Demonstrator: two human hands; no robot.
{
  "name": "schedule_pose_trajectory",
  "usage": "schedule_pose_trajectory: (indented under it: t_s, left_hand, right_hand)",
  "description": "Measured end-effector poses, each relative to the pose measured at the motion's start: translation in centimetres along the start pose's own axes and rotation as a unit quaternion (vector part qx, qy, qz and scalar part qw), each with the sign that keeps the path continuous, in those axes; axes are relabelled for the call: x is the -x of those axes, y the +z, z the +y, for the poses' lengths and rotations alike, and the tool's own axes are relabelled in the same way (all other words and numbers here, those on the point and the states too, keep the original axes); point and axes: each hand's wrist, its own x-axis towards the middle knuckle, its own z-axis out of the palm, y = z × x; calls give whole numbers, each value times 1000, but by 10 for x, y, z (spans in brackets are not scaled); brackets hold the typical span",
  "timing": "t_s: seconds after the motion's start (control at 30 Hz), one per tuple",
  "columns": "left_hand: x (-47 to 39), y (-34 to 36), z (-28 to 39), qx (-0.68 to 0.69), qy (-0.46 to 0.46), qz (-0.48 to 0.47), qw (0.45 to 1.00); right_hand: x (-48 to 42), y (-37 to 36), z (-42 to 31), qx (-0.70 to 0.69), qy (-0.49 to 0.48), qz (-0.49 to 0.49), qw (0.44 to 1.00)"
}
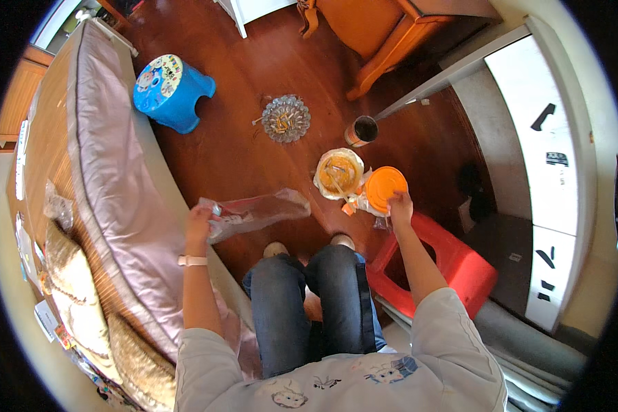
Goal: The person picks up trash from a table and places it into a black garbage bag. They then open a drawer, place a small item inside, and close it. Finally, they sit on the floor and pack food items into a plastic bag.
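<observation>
A clear plastic bag point(262, 212) hangs from my left hand point(200, 221), stretched out above the floor beside the sofa. My right hand point(400, 207) grips the edge of a round orange lid point(385, 186). Left of the lid stands a round tub point(338, 174) lined with crumpled plastic; orange-brown leftovers and what look like disposable chopsticks lie in it. Crumpled wrappings, partly hidden, lie under and around the lid, with a small orange scrap point(348, 208) near them.
A glass ashtray point(287, 119) full of cigarette butts and an open tin can point(362, 132) stand farther off on the brown floor. A blue stool point(172, 95) is at the upper left, a red plastic stool point(456, 262) by my right arm. A pink-cushioned sofa point(118, 170) runs along the left.
</observation>
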Motion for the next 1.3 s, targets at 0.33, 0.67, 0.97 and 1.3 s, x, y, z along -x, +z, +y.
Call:
schedule_pose_trajectory:
  t_s: [0.33, 0.67, 0.97, 1.3]
  left_hand:
    - [-55, 65, 34, 61, 154, -59, 984]
    - [-93, 125, 38, -197, 424, 70, 881]
    - [-112, 117, 94, -457, 460, 127, 751]
    - [-112, 105, 125, -440, 259, 60, 858]
  right_hand:
    - [-47, 116, 128, 550, -215, -198, 782]
    - [-59, 110, 112, 556, -215, -146, 789]
    - [-47, 16, 11, 471, -193, -226, 831]
    - [-45, 47, 36, 489, -227, -200, 818]
